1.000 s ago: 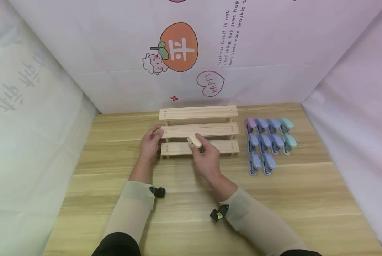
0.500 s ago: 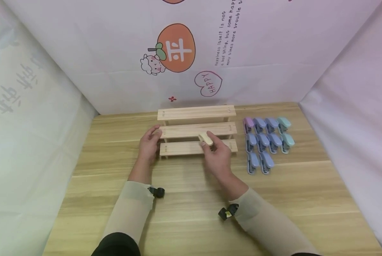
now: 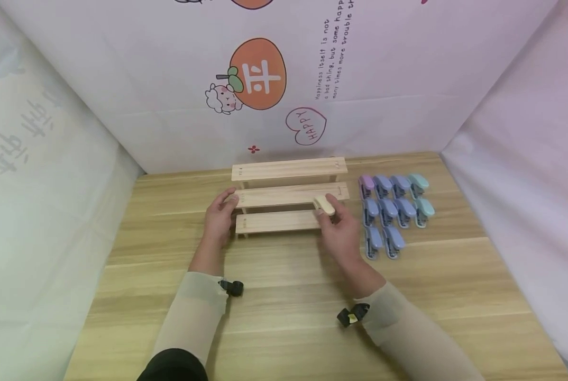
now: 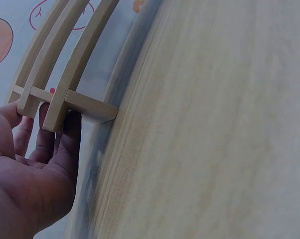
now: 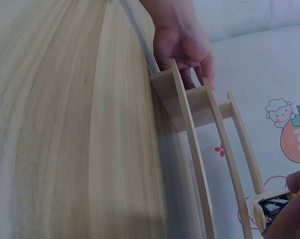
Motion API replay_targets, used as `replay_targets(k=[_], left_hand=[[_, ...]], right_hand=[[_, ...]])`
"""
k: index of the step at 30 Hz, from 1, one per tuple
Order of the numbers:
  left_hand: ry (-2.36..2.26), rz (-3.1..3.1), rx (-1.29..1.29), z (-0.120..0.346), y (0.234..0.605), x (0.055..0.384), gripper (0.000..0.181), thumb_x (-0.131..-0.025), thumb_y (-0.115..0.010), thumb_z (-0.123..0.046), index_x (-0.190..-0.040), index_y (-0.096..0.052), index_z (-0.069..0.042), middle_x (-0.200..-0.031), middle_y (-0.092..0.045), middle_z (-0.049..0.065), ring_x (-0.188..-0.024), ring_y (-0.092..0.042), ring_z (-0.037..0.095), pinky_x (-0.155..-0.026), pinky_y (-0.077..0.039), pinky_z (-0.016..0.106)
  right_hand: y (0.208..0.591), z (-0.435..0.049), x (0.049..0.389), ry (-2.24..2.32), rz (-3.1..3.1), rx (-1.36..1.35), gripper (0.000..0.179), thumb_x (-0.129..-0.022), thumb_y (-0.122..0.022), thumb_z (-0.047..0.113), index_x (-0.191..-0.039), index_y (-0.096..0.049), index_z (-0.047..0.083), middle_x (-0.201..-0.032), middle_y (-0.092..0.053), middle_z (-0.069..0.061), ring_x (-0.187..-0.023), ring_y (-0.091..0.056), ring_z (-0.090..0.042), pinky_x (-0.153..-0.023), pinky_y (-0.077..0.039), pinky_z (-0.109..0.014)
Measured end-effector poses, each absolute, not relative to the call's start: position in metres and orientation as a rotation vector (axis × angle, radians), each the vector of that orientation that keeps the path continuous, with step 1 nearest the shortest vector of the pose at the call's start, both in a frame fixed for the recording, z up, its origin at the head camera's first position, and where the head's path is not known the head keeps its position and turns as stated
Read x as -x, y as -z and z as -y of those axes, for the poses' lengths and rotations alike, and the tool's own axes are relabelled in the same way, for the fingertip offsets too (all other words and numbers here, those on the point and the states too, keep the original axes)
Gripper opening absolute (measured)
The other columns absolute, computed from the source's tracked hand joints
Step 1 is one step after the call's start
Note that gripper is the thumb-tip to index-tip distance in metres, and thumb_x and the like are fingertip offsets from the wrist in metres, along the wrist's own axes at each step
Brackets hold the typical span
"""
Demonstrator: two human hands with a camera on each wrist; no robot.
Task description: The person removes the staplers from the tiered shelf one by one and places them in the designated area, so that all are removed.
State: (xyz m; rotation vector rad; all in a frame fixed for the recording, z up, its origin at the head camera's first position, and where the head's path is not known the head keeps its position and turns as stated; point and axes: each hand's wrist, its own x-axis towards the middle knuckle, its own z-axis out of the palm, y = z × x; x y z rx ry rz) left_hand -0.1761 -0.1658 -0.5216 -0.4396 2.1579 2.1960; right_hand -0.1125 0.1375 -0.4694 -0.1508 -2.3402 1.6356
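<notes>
A three-tier wooden rack (image 3: 284, 196) stands at the far side of the table. My left hand (image 3: 219, 217) grips the left end of its middle slat, thumb on top and fingers underneath, as the left wrist view shows on the slat end (image 4: 29, 105). A small cream stapler (image 3: 324, 205) is pinched between the thumb and fingers of my right hand (image 3: 343, 233), close over the right part of the two lower slats. Its metal inside shows in the right wrist view, where the stapler (image 5: 259, 215) overlaps the rack. This hand hides the right end of the front slat.
Right of the rack, several small staplers (image 3: 388, 211) stand in three rows on the wooden table (image 3: 284, 307); one is pink-purple, two are teal, the others blue. A white printed cloth (image 3: 179, 90) rises behind the table, with more cloth at both sides.
My right hand has carried the cream stapler rightward along the rack, from near its middle to near its right end. The left hand stays at the rack's left end.
</notes>
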Motion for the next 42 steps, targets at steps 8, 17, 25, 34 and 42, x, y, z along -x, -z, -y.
replay_targets(k=[8,17,25,34,42], left_hand=[[-2.18,-2.164,0.437,0.165,0.521,0.176,0.053,-0.095,-0.072,-0.053,-0.143,-0.061,-0.033,-0.134,-0.062,0.011,-0.119,-0.061,0.029,-0.098,-0.056,0.044],[-2.23,-2.123,0.41,0.165,0.521,0.175,0.051,-0.098,-0.071,-0.047,-0.144,-0.06,-0.029,-0.13,-0.064,0.014,-0.115,-0.066,0.033,-0.091,-0.061,0.04],[-2.222,-2.131,0.422,0.165,0.52,0.174,0.05,-0.097,-0.072,-0.048,-0.143,-0.061,-0.031,-0.131,-0.064,0.013,-0.116,-0.065,0.031,-0.093,-0.06,0.04],[-2.215,-2.122,0.412,0.166,0.522,0.174,0.052,-0.098,-0.07,-0.049,-0.145,-0.059,-0.03,-0.134,-0.062,0.014,-0.12,-0.064,0.031,-0.098,-0.057,0.043],[-2.191,-2.131,0.396,0.168,0.522,0.174,0.056,-0.097,-0.069,-0.052,-0.148,-0.057,-0.031,-0.142,-0.059,0.013,-0.127,-0.059,0.032,-0.104,-0.054,0.047]], right_hand=[[0.463,-0.157,0.112,-1.64,2.241,0.153,0.045,-0.096,-0.073,0.01,-0.138,-0.062,-0.001,-0.137,-0.065,-0.019,-0.125,-0.064,-0.03,-0.101,-0.056,-0.036],[0.458,-0.178,0.115,-1.63,2.145,0.157,0.039,-0.093,-0.074,0.003,-0.132,-0.068,-0.002,-0.126,-0.07,-0.02,-0.117,-0.069,-0.03,-0.096,-0.057,-0.027],[0.451,-0.202,0.112,-1.67,2.129,0.202,0.039,-0.095,-0.074,0.008,-0.134,-0.068,0.003,-0.134,-0.068,-0.013,-0.125,-0.065,-0.023,-0.1,-0.055,-0.026],[0.446,-0.226,0.11,-1.792,2.082,0.33,0.044,-0.098,-0.07,0.006,-0.141,-0.06,0.001,-0.142,-0.062,-0.017,-0.133,-0.059,-0.024,-0.106,-0.051,-0.027],[0.448,-0.249,0.106,-1.751,2.081,0.462,0.043,-0.099,-0.069,0.007,-0.142,-0.062,0.007,-0.144,-0.062,-0.013,-0.131,-0.06,-0.021,-0.105,-0.051,-0.025]])
